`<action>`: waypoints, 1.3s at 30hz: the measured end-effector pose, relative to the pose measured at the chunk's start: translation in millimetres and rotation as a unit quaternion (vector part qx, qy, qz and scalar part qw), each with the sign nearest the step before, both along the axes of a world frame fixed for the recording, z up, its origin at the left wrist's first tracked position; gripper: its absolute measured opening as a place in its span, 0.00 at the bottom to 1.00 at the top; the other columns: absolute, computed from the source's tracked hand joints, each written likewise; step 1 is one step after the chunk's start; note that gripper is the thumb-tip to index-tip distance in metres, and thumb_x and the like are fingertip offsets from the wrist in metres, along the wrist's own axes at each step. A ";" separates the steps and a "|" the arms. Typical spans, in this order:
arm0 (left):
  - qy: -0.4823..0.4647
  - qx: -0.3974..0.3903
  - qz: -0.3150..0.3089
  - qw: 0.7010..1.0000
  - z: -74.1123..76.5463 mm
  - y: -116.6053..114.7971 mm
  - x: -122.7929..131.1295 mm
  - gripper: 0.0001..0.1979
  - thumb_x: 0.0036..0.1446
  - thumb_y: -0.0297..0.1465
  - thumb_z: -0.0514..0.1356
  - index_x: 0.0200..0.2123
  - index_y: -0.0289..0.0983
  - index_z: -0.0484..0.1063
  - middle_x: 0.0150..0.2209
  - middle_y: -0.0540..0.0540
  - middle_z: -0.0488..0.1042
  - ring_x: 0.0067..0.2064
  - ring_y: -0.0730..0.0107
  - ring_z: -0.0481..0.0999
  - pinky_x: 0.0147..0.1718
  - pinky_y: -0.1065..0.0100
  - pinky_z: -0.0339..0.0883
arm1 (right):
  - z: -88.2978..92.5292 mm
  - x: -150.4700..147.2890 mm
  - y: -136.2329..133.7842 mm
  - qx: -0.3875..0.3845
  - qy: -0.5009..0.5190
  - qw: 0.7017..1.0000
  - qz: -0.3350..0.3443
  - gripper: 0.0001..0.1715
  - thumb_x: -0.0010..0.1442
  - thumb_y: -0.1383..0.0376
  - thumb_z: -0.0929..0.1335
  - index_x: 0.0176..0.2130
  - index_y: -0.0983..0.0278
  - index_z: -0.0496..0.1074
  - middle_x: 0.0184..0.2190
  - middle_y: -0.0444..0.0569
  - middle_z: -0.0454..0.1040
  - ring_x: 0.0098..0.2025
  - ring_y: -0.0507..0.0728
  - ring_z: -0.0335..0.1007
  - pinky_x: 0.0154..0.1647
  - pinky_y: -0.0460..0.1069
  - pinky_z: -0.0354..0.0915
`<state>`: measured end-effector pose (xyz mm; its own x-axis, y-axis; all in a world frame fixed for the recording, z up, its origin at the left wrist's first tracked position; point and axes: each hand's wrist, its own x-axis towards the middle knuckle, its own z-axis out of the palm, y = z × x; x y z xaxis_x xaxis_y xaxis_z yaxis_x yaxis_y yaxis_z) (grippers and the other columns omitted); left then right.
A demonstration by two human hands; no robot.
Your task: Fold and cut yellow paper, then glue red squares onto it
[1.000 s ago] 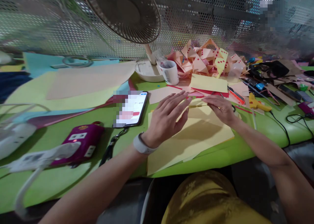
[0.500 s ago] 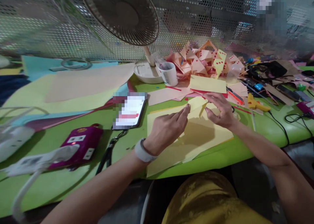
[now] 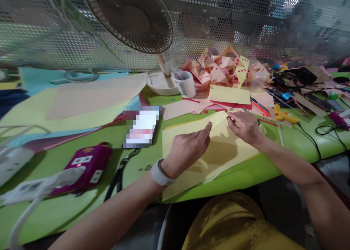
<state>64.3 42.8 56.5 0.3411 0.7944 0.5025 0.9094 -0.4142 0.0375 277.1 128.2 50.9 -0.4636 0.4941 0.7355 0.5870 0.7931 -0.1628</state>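
My right hand (image 3: 245, 126) pinches the tip of a small folded piece of yellow paper (image 3: 219, 118) between thumb and fingertips. On the other side of that piece is my left hand (image 3: 191, 146), its index finger stretched along the paper's left edge and the other fingers curled in. The left thumb is mostly hidden, and the left hand appears to grip the paper from below. Beneath both hands lie larger yellow sheets (image 3: 180, 188), on which the hands cast a shadow. A white band (image 3: 161, 172) circles my left wrist.
Left of the sheets are a phone (image 3: 140, 131) and a purple power strip (image 3: 93, 166). A fan (image 3: 161, 83), a white cup (image 3: 186, 85) and a heap of pink folded papers (image 3: 218, 69) stand behind. To the right lie a cutter knife (image 3: 261, 107) and a yellow glue gun (image 3: 284, 115).
My right fingers have closed in to pinch the paper tip, where they were more spread before. The small piece's raised flap now lies lower. My left index finger reaches out, apart from the curled fingers.
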 end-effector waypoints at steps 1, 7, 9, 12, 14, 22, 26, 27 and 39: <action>0.002 -0.001 0.000 1.000 -0.1 0.3 -0.5 0.19 0.64 0.29 0.51 0.53 0.33 0.76 0.21 0.45 0.78 0.20 0.69 0.74 0.19 0.68 0.54 | 0.4 0.4 0.0 0.001 -0.007 1.000 0.001 0.15 0.67 0.65 0.64 0.45 0.63 0.80 0.36 0.53 0.82 0.36 0.57 0.78 0.39 0.52 0.70; -0.046 -0.040 0.002 0.998 -0.9 1.9 -2.5 0.19 0.62 0.31 0.53 0.53 0.35 0.76 0.23 0.44 0.79 0.21 0.67 0.74 0.19 0.70 0.57 | 2.1 3.2 2.3 -0.023 -0.042 0.999 0.007 0.16 0.68 0.65 0.63 0.48 0.63 0.79 0.39 0.53 0.82 0.38 0.57 0.79 0.38 0.52 0.68; -0.045 -0.037 0.005 0.998 -1.6 2.2 -2.6 0.20 0.62 0.31 0.53 0.53 0.35 0.76 0.23 0.44 0.79 0.21 0.68 0.74 0.19 0.70 0.58 | 2.6 3.9 2.9 -0.027 -0.046 0.999 0.010 0.16 0.67 0.64 0.64 0.48 0.63 0.79 0.39 0.53 0.83 0.37 0.57 0.79 0.38 0.53 0.68; -0.038 -0.027 0.005 0.999 -2.8 2.4 -2.8 0.20 0.62 0.30 0.53 0.53 0.35 0.76 0.23 0.44 0.79 0.21 0.68 0.74 0.19 0.70 0.57 | 3.4 4.5 2.9 -0.027 -0.050 0.998 0.013 0.16 0.67 0.64 0.64 0.48 0.64 0.79 0.39 0.53 0.83 0.37 0.57 0.79 0.38 0.53 0.68; -0.035 -0.017 0.002 0.999 -3.4 2.4 -2.9 0.20 0.63 0.30 0.52 0.53 0.34 0.76 0.23 0.44 0.79 0.20 0.68 0.73 0.18 0.69 0.56 | 3.7 4.5 2.8 -0.020 -0.052 0.998 0.012 0.16 0.67 0.64 0.64 0.47 0.64 0.79 0.39 0.52 0.83 0.37 0.57 0.79 0.37 0.53 0.67; 0.004 0.033 -0.013 0.999 -5.9 2.8 -4.4 0.19 0.64 0.29 0.52 0.52 0.31 0.77 0.22 0.44 0.79 0.19 0.67 0.74 0.19 0.67 0.54 | 5.0 4.8 3.9 -0.022 -0.042 0.998 0.029 0.16 0.66 0.65 0.63 0.45 0.64 0.80 0.37 0.52 0.83 0.36 0.57 0.79 0.35 0.53 0.68; 0.011 0.025 -0.005 1.000 -6.9 3.0 -5.0 0.19 0.64 0.29 0.52 0.53 0.32 0.76 0.23 0.44 0.80 0.20 0.67 0.74 0.19 0.67 0.55 | 6.8 5.4 3.2 -0.022 -0.038 0.998 0.035 0.16 0.66 0.65 0.64 0.44 0.65 0.80 0.37 0.53 0.83 0.36 0.57 0.79 0.34 0.53 0.68; 0.011 0.025 -0.008 1.000 -7.2 3.1 -5.1 0.19 0.64 0.29 0.52 0.53 0.32 0.76 0.24 0.44 0.80 0.20 0.67 0.75 0.19 0.67 0.56 | 7.0 5.5 3.1 -0.017 -0.039 0.999 0.033 0.16 0.66 0.65 0.64 0.44 0.65 0.80 0.37 0.52 0.83 0.35 0.57 0.79 0.34 0.52 0.68; 0.011 0.066 -0.017 0.998 -10.5 4.6 -6.3 0.18 0.64 0.28 0.53 0.52 0.31 0.77 0.25 0.46 0.81 0.20 0.68 0.75 0.19 0.68 0.58 | 3.3 7.6 7.6 0.067 -0.043 0.996 0.041 0.13 0.65 0.68 0.66 0.44 0.64 0.80 0.34 0.49 0.83 0.32 0.54 0.78 0.33 0.49 0.67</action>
